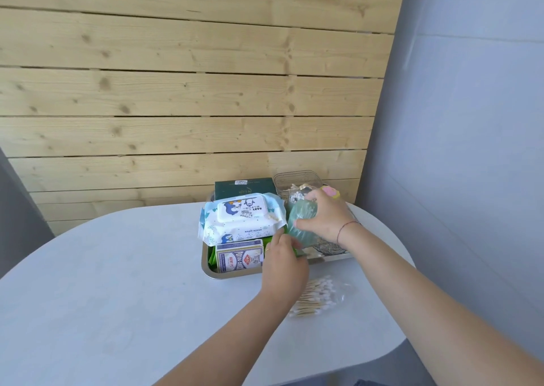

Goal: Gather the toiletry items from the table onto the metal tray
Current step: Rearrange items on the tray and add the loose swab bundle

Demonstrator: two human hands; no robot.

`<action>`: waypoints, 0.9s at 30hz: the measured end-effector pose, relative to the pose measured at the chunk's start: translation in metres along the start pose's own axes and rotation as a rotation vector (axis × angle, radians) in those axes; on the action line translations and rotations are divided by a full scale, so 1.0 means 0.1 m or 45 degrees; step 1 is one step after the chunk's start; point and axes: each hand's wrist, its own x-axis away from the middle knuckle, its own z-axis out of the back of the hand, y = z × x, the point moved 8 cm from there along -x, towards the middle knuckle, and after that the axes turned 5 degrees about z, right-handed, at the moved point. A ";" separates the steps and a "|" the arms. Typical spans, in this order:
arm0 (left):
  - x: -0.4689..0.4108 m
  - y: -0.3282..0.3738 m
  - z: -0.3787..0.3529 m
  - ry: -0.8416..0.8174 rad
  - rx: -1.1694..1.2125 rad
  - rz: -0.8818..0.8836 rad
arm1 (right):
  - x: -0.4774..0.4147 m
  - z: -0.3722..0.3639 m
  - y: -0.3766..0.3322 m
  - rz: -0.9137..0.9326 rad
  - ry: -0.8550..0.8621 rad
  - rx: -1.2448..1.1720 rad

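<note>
The metal tray [209, 271] sits at the far middle of the white table. On it lie a baby wipes pack [243, 221], a blue-and-white box [239, 257], a dark green box [244, 188] and a clear container [294, 184]. My right hand [323, 219] holds a pale green translucent packet [301, 221] over the tray's right half. My left hand [284, 263] rests at the tray's front edge, fingers on a green item [269, 243] beside the box. A clear bag of cotton swabs [316, 296] lies on the table in front of the tray.
A wooden slat wall [176, 91] stands right behind the table. A grey wall [471, 120] is on the right. The rounded white table [117, 282] reaches left and toward me. Something pink and yellow [331, 192] shows behind my right hand.
</note>
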 end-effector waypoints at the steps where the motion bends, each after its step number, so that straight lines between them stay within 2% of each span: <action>1: 0.01 0.00 -0.01 -0.009 -0.012 0.006 | -0.01 -0.04 0.00 0.009 -0.013 0.042; 12: 0.02 -0.05 -0.06 -0.077 -0.126 0.036 | -0.18 -0.16 -0.09 0.115 0.070 0.292; 16: 0.00 -0.07 -0.12 -0.154 -0.403 -0.050 | -0.20 -0.15 -0.18 0.191 0.118 0.449; 21: 0.01 -0.08 -0.17 -0.131 -0.663 -0.065 | -0.21 -0.24 -0.22 0.223 0.090 0.551; 27: 0.03 -0.09 -0.18 -0.105 -0.612 -0.071 | -0.23 -0.27 -0.15 0.193 0.125 0.571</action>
